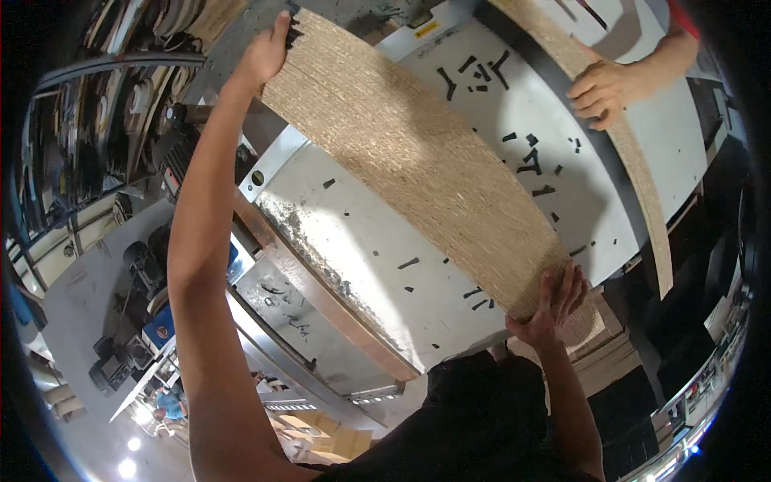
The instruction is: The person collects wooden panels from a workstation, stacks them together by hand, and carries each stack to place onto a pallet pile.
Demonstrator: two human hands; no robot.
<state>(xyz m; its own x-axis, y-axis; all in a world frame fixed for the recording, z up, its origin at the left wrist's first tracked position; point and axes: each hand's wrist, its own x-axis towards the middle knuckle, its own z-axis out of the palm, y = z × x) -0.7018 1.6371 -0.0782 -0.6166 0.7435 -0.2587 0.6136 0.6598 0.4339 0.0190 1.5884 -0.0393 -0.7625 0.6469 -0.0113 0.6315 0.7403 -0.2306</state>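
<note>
Two hands on one stack of boards

Two hands of the person wearing the camera hold a thick stack of particleboard sheets [418, 161] edge-on, so that the rough, layered edges of the sheets face the camera. The stack runs across the grey machine table [337, 233], from that table's far left corner to its near right edge.

The left hand [265, 52] is stretched far out at the end of a straight arm and is closed around the far end of the stack, the thumb lying along the top edge. The right hand [554, 301] grips the near end, its fingers spread and pressed against the face of the boards just past the table's near right edge.

A single separate board [634, 169], seen as a thin curved strip, stands along the right side of the table. Another person's hand [602, 92] comes in from the upper right corner and rests closed over its edge, well apart from the stack.

Small black offcuts [534, 165] lie scattered over the pale table top, most of them toward its far and right side, a few near the middle. A band of sawdust [309, 241] lines the table's left edge. More flat boards [606, 345] are piled below the table's near right corner.
</note>
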